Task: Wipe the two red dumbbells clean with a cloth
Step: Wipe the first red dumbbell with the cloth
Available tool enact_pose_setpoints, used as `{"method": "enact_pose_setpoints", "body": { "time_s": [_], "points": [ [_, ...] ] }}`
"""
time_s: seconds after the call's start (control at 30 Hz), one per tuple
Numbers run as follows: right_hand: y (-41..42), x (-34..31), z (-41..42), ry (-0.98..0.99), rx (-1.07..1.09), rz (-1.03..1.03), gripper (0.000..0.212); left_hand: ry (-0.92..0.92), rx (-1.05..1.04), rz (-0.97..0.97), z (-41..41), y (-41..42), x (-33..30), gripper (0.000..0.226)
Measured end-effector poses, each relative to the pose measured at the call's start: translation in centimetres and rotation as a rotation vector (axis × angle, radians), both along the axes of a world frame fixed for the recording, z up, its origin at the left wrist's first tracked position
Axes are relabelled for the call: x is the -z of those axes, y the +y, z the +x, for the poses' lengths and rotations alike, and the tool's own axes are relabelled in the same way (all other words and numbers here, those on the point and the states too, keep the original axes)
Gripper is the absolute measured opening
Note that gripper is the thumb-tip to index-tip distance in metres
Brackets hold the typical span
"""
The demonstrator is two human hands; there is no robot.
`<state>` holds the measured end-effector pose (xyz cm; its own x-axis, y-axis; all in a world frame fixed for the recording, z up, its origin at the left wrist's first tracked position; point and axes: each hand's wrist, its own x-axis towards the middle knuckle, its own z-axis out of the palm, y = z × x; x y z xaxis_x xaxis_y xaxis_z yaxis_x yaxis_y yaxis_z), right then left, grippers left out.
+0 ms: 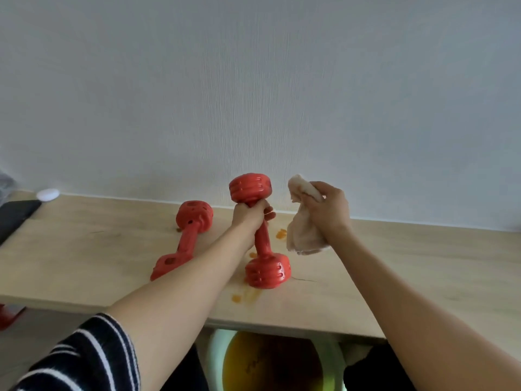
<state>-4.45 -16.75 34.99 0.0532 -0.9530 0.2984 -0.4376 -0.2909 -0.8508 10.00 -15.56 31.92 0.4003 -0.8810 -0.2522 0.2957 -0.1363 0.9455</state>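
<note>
My left hand [251,214] grips the handle of a red dumbbell [266,270], just under its upper head. That dumbbell stands nearly upright, its lower head resting on the wooden table [394,263]. A second red dumbbell [187,238] lies on the table to the left, untouched. My right hand [328,210] holds a crumpled whitish cloth [303,235] up in the air to the right of the upright dumbbell, apart from it. Most of the cloth hangs down below my fist.
Orange smears [244,297] mark the table around the upright dumbbell. A white round object [48,194] and a dark flat object [15,218] sit at the far left. A basin with yellowish liquid [270,362] stands below the table's front edge. The wall is close behind.
</note>
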Motion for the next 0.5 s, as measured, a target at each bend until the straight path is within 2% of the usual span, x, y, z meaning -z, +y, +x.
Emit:
{"method": "enact_pose_setpoints", "body": {
  "time_s": [0.23,0.33,0.5],
  "points": [
    [-3.0,1.9,2.2,0.036,0.011,-0.175,0.017,0.031,0.051,-0.02,0.2,-1.4,0.7,0.01],
    [-3.5,2.9,3.1,0.113,-0.068,-0.234,0.027,0.031,0.057,-0.029,0.0,-1.7,1.1,0.012],
    [-3.5,4.5,3.7,0.216,-0.167,-0.302,0.036,-0.076,0.095,-0.051,0.5,-2.0,1.9,0.02]
  ]
}}
